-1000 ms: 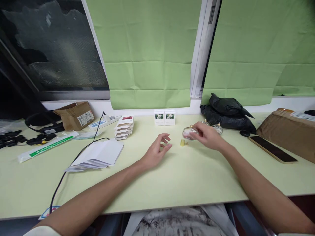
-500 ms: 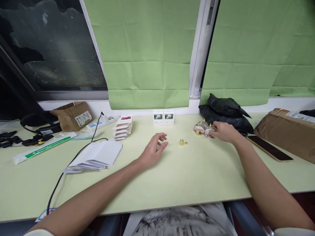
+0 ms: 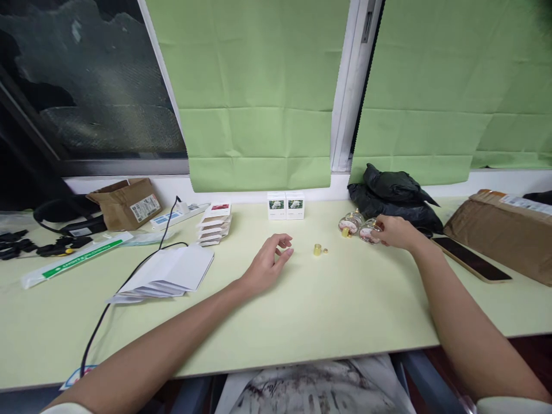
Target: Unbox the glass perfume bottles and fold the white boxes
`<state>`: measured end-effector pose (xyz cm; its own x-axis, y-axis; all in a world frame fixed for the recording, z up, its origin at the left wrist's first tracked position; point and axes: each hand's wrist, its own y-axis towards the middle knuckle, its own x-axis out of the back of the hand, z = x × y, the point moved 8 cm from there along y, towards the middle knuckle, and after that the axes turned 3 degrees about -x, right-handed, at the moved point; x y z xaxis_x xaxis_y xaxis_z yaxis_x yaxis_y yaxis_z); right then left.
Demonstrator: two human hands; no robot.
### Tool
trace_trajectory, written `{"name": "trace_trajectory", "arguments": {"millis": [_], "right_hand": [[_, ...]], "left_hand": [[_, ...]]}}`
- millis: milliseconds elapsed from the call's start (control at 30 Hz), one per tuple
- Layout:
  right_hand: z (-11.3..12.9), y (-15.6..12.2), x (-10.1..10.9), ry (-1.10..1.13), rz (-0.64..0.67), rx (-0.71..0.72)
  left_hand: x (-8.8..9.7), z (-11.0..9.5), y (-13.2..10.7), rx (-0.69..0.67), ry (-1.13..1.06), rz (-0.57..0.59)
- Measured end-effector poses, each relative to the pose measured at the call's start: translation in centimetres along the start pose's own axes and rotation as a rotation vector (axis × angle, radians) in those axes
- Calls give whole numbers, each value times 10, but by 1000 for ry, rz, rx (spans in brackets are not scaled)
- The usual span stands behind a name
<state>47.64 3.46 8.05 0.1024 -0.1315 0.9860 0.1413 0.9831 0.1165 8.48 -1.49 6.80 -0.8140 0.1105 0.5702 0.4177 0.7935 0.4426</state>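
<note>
My left hand (image 3: pixel 268 261) rests over the middle of the table, fingers loosely curved and apart, with nothing in it. At the right, my right hand (image 3: pixel 394 233) pinches the edge of a round clear glass bottle (image 3: pixel 369 232) with a pinkish label; its fingers partly cover it. Just left of it stand similar round bottles (image 3: pixel 348 224) with gold tops, close together. A small gold cap (image 3: pixel 345 232) sits in front of them. Between my hands are another gold cap (image 3: pixel 318 249) and a tiny gold ring (image 3: pixel 325 250).
Two small white boxes (image 3: pixel 285 207) stand by the wall. On the left lie flattened cartons (image 3: pixel 214 225), white folded sheets (image 3: pixel 168 271), a black cable (image 3: pixel 97 325) and an open cardboard box (image 3: pixel 127 205). Black plastic bags (image 3: pixel 394 195), a phone (image 3: pixel 472 259) and a brown parcel (image 3: pixel 504 230) lie right.
My right hand has shifted slightly right with the round bottle, which now stands a little further from the other bottles. My left hand has stayed in place.
</note>
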Motion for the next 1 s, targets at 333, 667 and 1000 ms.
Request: {"name": "trace_trajectory", "arguments": {"millis": [333,667,1000], "right_hand": [[-5,1,1,21,-1,-35],[-10,3,0,21,-32,-35],[-6,0,6,-68,-39,-31]], "left_hand": [[-1,0,0,6,4,16],[-2,2,0,-11,-4,5],[-2,3,-1,-5,-5,13]]}}
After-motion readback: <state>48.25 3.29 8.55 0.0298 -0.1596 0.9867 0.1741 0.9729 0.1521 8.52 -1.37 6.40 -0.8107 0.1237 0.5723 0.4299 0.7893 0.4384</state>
